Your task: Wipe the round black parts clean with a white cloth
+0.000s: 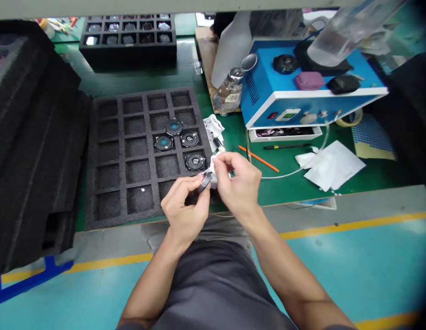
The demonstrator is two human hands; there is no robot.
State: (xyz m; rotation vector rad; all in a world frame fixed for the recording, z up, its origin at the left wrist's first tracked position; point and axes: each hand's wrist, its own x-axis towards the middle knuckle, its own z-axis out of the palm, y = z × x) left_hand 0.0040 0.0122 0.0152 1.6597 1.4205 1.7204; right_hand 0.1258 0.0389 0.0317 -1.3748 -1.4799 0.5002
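My left hand (185,204) pinches a dark round watch case (205,182), held edge-on over the front right of a black foam tray (123,160). Close beside it, my right hand (237,181) is closed with a white wipe (213,166) at its fingertips, against or very near the case. How far the wipe reaches round the case is hidden by my fingers. Several similar watch cases lie in the tray, among them one with a ringed back (195,161) just beyond my left fingers. Another crumpled white wipe (213,125) lies by the tray's right edge.
A blue machine (264,98) with a thin clear tube stands at the right. Near it are a glass bottle (229,91), an orange stick (259,159), a black pen (287,146) and white wipes (334,165). Stacked black foam (34,151) rises at the left; another filled tray (128,55) sits behind.
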